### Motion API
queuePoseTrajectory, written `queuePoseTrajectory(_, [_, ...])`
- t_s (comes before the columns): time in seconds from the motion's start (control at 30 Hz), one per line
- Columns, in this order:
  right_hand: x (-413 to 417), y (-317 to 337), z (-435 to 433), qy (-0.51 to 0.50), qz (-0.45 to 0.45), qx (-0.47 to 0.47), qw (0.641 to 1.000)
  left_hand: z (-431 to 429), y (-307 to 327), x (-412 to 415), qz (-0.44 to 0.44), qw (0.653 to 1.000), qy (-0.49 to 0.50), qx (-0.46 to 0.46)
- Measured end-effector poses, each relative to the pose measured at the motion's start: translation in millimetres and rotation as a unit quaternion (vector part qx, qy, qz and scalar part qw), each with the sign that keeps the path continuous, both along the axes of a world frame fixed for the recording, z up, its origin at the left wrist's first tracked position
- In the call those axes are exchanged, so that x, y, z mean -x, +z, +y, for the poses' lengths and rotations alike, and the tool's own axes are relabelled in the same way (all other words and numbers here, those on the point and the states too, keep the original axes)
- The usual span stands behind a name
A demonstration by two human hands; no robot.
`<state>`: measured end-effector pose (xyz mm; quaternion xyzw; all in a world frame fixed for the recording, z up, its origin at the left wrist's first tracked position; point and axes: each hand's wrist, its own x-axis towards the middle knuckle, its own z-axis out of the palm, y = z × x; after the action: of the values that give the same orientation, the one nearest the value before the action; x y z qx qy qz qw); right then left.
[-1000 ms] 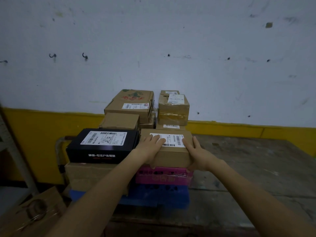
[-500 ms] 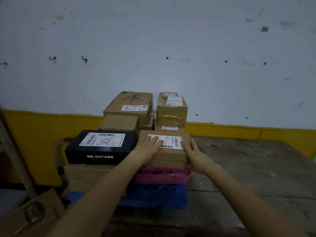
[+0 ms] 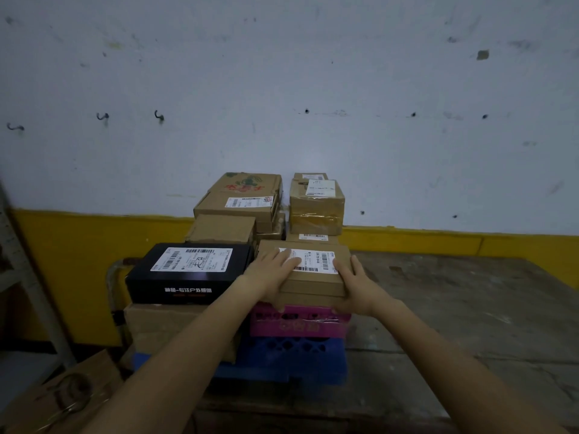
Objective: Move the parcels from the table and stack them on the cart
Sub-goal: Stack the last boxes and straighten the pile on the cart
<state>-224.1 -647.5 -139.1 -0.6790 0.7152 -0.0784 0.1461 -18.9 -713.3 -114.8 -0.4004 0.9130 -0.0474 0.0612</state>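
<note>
A brown box is held at the near right of the stack on the cart. It is seated on a pink box, and only part of the cart's blue deck can be seen beneath that. The left hand is laid over the near left corner, with straight fingers across the top and the thumb down the near face. The right hand clasps the near right corner in the same way. So the box is gripped from both sides. Part of its white label is covered by the left fingers. A seam runs along the near face, so possibly two thin boxes are held rather than one.

At 9 o'clock from it a black box is set on a plain carton, whose near side is cut off by the left forearm. At 12 o'clock a taped box and a printed box hide the parcels under them. At 3 o'clock the worn table is seen, and its print-free surface is too dim for detail.
</note>
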Motion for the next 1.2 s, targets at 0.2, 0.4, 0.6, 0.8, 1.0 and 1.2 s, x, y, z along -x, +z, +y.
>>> queuePoseTrajectory(0.2, [0,14,-10,-0.038,-0.126,-0.046,0.990,-1,44,-63,0.193,0.975,0.107,0.021])
queuePoseTrajectory(0.4, [0,12,-21,-0.055,-0.233,-0.018,0.971,-14,25,-161,0.232,0.870,0.435,-0.024])
queuePoseTrajectory(0.6, [3,14,-23,-0.049,-0.276,-0.031,0.959,-17,5,-171,0.226,0.867,0.439,-0.073])
queuePoseTrajectory(0.8, [3,13,-24,-0.048,-0.277,-0.032,0.959,-17,2,-170,0.231,0.866,0.438,-0.065])
queuePoseTrajectory(1.0, [4,14,-26,-0.045,-0.297,-0.035,0.953,-10,-1,-168,0.225,0.873,0.431,-0.044])
queuePoseTrajectory(1.2, [3,11,-20,-0.048,-0.326,-0.029,0.944,0,-6,-182,0.322,0.864,0.385,-0.037])
